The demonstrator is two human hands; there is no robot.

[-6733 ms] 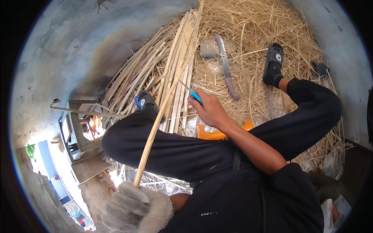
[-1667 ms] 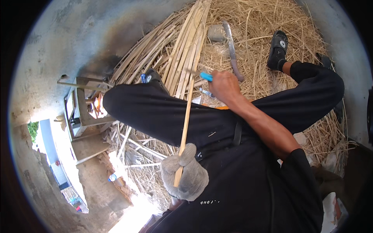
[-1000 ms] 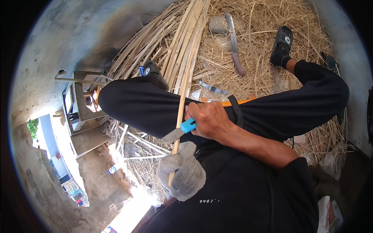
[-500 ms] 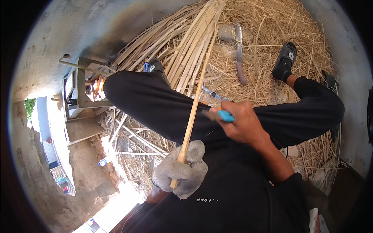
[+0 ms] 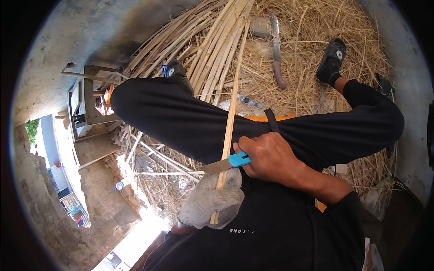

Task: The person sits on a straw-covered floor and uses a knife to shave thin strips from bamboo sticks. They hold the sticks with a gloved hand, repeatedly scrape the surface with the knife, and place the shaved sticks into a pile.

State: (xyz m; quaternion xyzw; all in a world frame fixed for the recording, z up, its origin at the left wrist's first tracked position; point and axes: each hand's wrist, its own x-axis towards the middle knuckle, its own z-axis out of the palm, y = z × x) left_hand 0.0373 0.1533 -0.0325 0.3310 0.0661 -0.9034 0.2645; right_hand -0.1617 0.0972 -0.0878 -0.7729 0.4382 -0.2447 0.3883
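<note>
My left hand (image 5: 209, 203), in a pale knitted work glove, is closed around the lower part of a long bamboo strip (image 5: 231, 115). That strip slants up and away from my lap toward the pile at the far side. A knife (image 5: 218, 166) with a flat blade and a blue grip is held in my bare right hand (image 5: 271, 156). Its blade lies across the strip just above the gloved fingers. A dark strap-like piece (image 5: 271, 120) sticks up behind my right fist; I cannot tell whether it belongs to the knife.
Bamboo strips (image 5: 212, 58) lie piled at the far side beside shavings (image 5: 303, 49). A machete (image 5: 276, 52) rests on them. A watch (image 5: 248, 101) lies beyond my lap, near an orange thing (image 5: 285, 118). A wooden frame (image 5: 88, 97) stands left, with a plastic bottle (image 5: 122, 184) nearer me.
My right hand has come down and left, bringing the knife blade from beside the bamboo strip to across it. The left hand still grips the strip, now held a little more upright.
</note>
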